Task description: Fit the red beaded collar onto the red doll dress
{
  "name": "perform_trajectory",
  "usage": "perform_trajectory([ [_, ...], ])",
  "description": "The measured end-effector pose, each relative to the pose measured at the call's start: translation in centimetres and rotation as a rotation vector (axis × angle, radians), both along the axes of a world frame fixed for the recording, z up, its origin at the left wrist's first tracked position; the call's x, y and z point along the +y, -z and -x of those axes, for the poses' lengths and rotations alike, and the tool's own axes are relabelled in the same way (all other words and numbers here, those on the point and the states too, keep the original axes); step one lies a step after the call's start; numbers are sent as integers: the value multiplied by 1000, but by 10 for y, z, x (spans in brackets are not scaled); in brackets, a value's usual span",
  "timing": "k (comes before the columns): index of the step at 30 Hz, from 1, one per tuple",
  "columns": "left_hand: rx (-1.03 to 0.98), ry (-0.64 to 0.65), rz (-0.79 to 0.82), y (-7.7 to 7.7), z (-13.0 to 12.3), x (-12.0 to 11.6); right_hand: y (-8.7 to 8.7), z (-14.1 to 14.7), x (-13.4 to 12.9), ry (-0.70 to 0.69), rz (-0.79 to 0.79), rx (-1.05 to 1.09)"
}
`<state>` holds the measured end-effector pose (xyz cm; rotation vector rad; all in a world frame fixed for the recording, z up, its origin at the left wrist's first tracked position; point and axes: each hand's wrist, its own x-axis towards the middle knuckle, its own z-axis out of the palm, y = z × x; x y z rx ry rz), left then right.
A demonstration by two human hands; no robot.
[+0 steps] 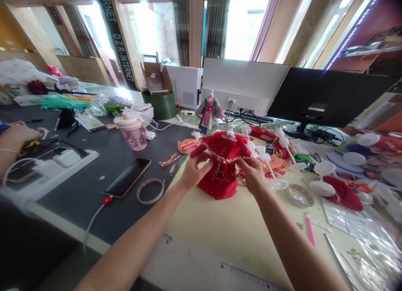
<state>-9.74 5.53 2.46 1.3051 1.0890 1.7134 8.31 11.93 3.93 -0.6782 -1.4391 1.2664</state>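
Note:
A small red doll dress (220, 184) with a beaded cape stands upright on a white doll form, whose neck knob (231, 131) pokes out at the top. My left hand (195, 172) pinches the left side of the dress, near the cape's edge. On the opposite side, the fingers of my right hand (252, 171) close on the cape's beaded trim. Behind it stands another doll form in a green and pink robe (211, 112). White doll stands (266, 161) and scraps of coloured cloth lie to the right.
On the left are a phone (127, 178), a rolled tape measure (150, 191), a pink lidded cup (133, 132) and a power strip (63, 169). Another person's hand (19, 136) is at the far left. Monitors (245, 83) stand behind; a pink pen (309, 229) and ruler (248, 276) lie nearer.

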Motion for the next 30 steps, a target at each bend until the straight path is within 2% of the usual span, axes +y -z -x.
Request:
perform_trajectory([
  [6, 43, -135, -17, 1, -8, 2, -2, 8, -2, 21, -48, 11],
  [13, 61, -179, -47, 2, -9, 0, 1, 10, -7, 79, -125, 10],
  [18, 82, -212, -88, 2, -10, -7, 10, 4, -20, 206, -325, -139],
  [23, 129, -249, -92, -1, -16, -9, 7, 6, -30, 321, -470, -242],
  [30, 176, -306, -103, -3, -17, -7, 0, 11, -28, 375, -479, -263],
])
